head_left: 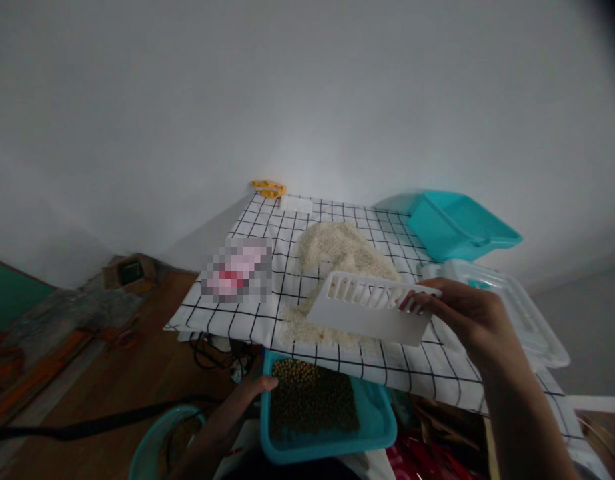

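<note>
Head view, one frame, looking down over a bench covered with a white cloth ruled in black squares.

Right hand: fingers closed on one end of a white slotted scraper, a flat plastic blade with a row of slots along its upper edge. The scraper extends to the left of the hand and is held tilted, its lower edge at the near part of the rice pile. Whether it touches the grains cannot be told.

Rice pile: pale grains heaped on the cloth at mid-bench, trailing toward the near edge, directly behind and under the scraper.

Left hand: below the bench's near edge, thumb and fingers closed on the left rim of a teal tray. The tray sits under the bench edge, below the scraper, and contains a layer of small dark-green round beans.

Other items: a teal bin at the far right of the bench, tipped; a clear plastic lid just in front of it, behind the right hand; a small white block and a yellow object at the far edge by the wall; a blurred pink patch on the left of the cloth; a teal bowl low at left, beside the left forearm.
</note>
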